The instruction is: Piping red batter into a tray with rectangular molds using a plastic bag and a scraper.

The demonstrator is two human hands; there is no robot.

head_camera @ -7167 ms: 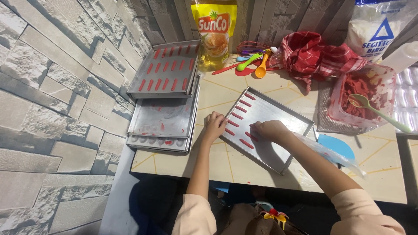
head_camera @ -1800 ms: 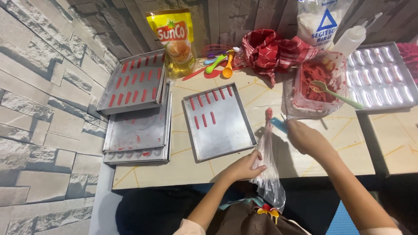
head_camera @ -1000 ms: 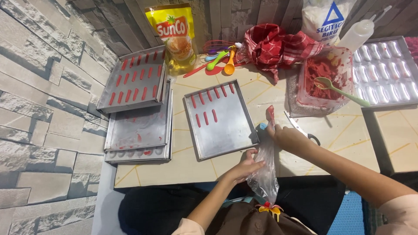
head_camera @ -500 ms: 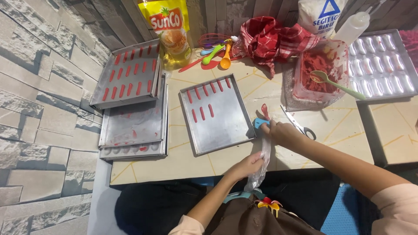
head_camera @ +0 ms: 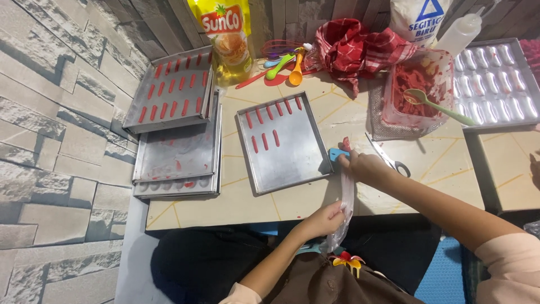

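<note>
Low centre of the frame, the left hand (head_camera: pixel 326 217) and right hand (head_camera: pixel 360 166) both pinch a soft, probably slippery piping bag (head_camera: pixel 347 194), best gripped at its ends.

Both forearms are bare from the elbow down to the hands, the left hand (head_camera: pixel 326 219) and the right hand (head_camera: pixel 363 166) alike, with no rings, watch or gloves showing. Behind the right hand, far up the arm, a pale peach sleeve (head_camera: pixel 509 267) covers the upper arm, loose and softly creased. A small edge of the same peach cloth shows at the left elbow (head_camera: pixel 239 294). Below the left hand, the chest wears a brown garment (head_camera: pixel 337 284) with a small red and yellow ornament (head_camera: pixel 349 262) pinned on it.
</note>
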